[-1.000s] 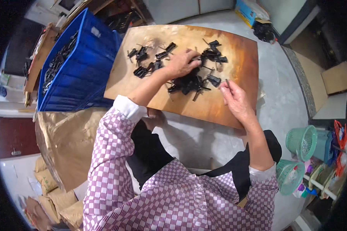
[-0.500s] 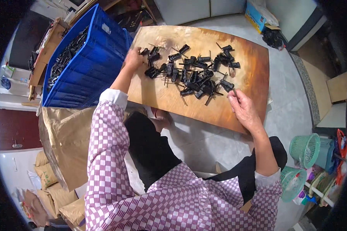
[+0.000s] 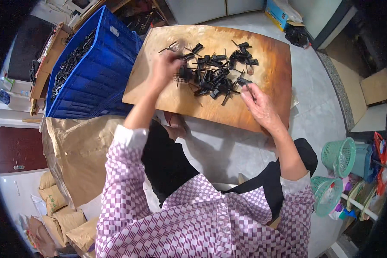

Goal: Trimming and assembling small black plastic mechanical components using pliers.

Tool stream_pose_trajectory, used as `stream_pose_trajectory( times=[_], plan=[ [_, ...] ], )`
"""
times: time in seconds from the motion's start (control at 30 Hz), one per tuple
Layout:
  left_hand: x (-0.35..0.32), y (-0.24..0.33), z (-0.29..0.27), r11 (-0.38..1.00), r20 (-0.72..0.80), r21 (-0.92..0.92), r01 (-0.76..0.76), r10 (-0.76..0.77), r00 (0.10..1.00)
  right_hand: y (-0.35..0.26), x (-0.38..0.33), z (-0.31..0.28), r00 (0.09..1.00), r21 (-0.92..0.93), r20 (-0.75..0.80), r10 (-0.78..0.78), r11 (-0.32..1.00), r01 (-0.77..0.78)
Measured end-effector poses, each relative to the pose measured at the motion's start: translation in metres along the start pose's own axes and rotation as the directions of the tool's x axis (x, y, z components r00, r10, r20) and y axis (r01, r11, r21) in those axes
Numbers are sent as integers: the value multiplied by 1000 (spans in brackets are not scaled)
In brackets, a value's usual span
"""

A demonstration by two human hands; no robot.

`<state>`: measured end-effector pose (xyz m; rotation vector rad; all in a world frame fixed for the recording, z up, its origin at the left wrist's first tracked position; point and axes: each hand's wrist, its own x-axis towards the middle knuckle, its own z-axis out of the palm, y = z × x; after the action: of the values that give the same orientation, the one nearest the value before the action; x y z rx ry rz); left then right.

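A loose pile of small black plastic parts with thin stems point(image 3: 217, 79) lies on the wooden board point(image 3: 159, 34). Over the pile's left side is my left hand point(image 3: 163, 69), smeared by motion, so its fingers and anything in them are unclear. My right hand point(image 3: 260, 107) is at the pile's right edge, its thumb and fingers pinched on a black plastic part point(image 3: 250, 91). Just beyond those fingertips is another black piece point(image 3: 243, 81); whether it is joined to the held part cannot be told.
A tall blue crate point(image 3: 94, 69) full of similar black parts stands left of the board. Brown paper point(image 3: 79, 159) covers something below it. Green baskets point(image 3: 339, 157) are at the right, and a blue carton point(image 3: 277, 15) is on the floor at the far right.
My left hand has swept right, from the board's left edge to over the pile. My right hand keeps its pinch at the pile's right edge. The whole view has shifted slightly.
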<state>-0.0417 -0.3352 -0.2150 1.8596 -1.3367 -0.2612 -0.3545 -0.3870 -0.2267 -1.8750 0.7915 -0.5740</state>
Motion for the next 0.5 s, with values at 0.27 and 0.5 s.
stream_pose_trajectory(
  times=[0.27, 0.5],
  plan=[
    [-88, 102, 77, 979, 311, -172, -109, 159, 937, -10, 2, 9, 1000, 314, -9, -14, 949, 16],
    [-92, 101, 77, 951, 336, -309, 18, 91, 937, -10, 0, 7, 984, 456, 139, 115, 874, -167]
  ],
)
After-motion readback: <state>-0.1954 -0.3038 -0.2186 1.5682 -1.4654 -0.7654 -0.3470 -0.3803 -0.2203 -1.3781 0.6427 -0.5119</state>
